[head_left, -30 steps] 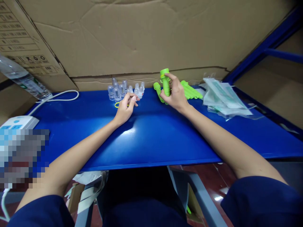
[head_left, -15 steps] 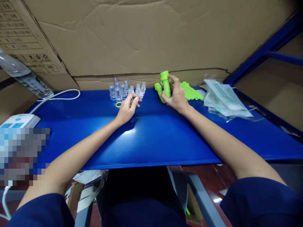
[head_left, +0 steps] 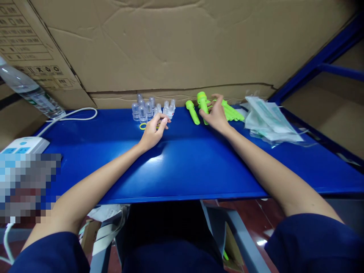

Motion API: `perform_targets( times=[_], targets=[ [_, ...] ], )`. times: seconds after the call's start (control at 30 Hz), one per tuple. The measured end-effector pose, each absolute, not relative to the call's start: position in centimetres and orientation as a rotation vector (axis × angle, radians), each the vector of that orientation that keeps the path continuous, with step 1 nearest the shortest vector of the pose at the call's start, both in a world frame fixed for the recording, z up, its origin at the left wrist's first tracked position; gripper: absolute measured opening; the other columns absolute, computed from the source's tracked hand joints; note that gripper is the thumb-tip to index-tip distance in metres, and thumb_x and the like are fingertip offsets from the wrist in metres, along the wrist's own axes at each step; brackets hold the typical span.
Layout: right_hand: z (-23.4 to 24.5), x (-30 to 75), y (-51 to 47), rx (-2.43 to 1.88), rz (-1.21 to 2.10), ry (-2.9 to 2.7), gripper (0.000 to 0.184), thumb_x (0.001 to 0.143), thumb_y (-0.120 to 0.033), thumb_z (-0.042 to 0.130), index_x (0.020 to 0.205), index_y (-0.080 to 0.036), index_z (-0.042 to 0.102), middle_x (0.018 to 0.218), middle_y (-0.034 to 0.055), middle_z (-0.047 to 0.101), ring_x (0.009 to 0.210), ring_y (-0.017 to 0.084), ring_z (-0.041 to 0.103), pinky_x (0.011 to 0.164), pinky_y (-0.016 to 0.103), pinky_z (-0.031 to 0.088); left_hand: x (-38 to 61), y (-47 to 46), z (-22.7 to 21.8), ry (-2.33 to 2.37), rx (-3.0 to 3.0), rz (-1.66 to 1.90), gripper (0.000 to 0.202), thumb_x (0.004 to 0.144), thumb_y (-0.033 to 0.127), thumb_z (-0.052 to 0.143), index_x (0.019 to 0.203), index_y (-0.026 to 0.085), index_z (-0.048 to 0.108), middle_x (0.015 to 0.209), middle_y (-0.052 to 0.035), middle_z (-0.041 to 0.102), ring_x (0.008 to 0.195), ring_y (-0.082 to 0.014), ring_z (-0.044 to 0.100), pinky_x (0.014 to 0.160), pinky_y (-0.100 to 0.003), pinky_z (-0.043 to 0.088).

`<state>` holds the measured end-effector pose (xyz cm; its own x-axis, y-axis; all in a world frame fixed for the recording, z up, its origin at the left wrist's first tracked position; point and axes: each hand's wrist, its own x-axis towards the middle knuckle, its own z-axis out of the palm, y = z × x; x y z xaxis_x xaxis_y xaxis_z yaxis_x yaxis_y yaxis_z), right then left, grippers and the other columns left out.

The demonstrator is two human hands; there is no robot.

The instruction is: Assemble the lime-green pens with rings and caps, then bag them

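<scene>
My left hand (head_left: 154,131) hovers or rests before several clear plastic caps (head_left: 142,113), its fingers curled toward the thumb. Whatever lies between those fingertips, if anything, is hidden. Close by on the table are a thin yellow ring (head_left: 142,126) and part of a second one behind the fingers. On the right, a lime-green flashlight-shaped tube (head_left: 202,103) lies with its wide end away from me. Beside it is my right hand (head_left: 216,113), fingers spread, thumb against or very near the tube. A similar green tube (head_left: 192,112) lies to its left.
More green tubes (head_left: 231,112) lie side by side past my right hand. Further right is a pile of clear plastic packets (head_left: 270,119). A water bottle (head_left: 34,94), a white power strip (head_left: 25,146) and its cable stand left. Cardboard (head_left: 170,49) walls the back of the blue table (head_left: 182,167).
My right hand has lowered the green tube onto the table, slightly to the right, and its fingers have come apart from it. The left hand has stayed in place.
</scene>
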<state>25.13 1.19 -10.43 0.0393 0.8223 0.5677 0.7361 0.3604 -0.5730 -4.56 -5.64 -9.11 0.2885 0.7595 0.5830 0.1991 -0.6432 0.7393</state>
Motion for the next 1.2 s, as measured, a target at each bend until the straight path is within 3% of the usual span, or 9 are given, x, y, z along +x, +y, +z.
perform_targets(
  times=[0.17, 0.3, 0.57, 0.97, 1.2],
  targets=[
    [-11.9, 25.8, 2.3, -1.473, 0.257, -1.723, 0.072, 0.077, -0.055, 0.074, 0.129, -0.021, 0.038, 0.095, 0.0099, 0.062, 0.073, 0.027, 0.064, 0.078, 0.054, 0.055, -4.5, -5.7, -9.1, 0.855, 2.047, 1.341, 0.025, 0.102, 0.04, 0.046, 0.097, 0.019, 0.059, 0.099, -0.0069, 0.072, 0.076, -0.0115, 0.068, 0.077, -0.027, 0.053],
    [-12.4, 26.0, 2.6, -1.49, 0.29, -1.721, 0.077, 0.076, -0.049, 0.075, 0.135, -0.021, 0.034, 0.096, 0.0103, 0.063, 0.081, 0.029, 0.066, 0.084, 0.058, 0.054, -4.5, -5.6, -9.1, 0.896, 2.062, 1.36, 0.025, 0.101, 0.041, 0.047, 0.095, 0.019, 0.059, 0.097, -0.0067, 0.072, 0.075, -0.0133, 0.067, 0.076, -0.029, 0.053],
    [-12.3, 25.6, 2.4, -1.459, 0.418, -1.724, 0.074, 0.077, -0.045, 0.071, 0.136, -0.019, 0.036, 0.107, 0.0145, 0.063, 0.083, 0.027, 0.068, 0.079, 0.052, 0.06, -5.1, -4.8, -9.1, 1.024, 2.028, 1.465, 0.021, 0.099, 0.038, 0.051, 0.091, 0.02, 0.059, 0.092, -0.006, 0.072, 0.076, -0.0147, 0.067, 0.076, -0.029, 0.052],
    [-12.6, 25.7, 2.6, -1.384, 0.387, -1.764, 0.067, 0.076, -0.049, 0.072, 0.131, -0.022, 0.044, 0.106, 0.0115, 0.064, 0.083, 0.026, 0.067, 0.079, 0.051, 0.062, -5.5, -4.1, -9.3, 1.034, 2.005, 1.494, 0.017, 0.097, 0.037, 0.055, 0.091, 0.021, 0.06, 0.091, -0.0051, 0.071, 0.075, -0.0145, 0.067, 0.075, -0.029, 0.053],
    [-12.6, 25.3, 2.5, -1.418, 0.384, -1.777, 0.064, 0.081, -0.051, 0.069, 0.13, -0.02, 0.042, 0.109, 0.0155, 0.064, 0.086, 0.027, 0.068, 0.084, 0.053, 0.06, -7.1, -1.6, -9.9, 1.134, 1.9, 1.566, 0.011, 0.086, 0.024, 0.064, 0.094, 0.021, 0.057, 0.096, -0.0041, 0.071, 0.072, -0.0129, 0.067, 0.073, -0.028, 0.051]
  ],
)
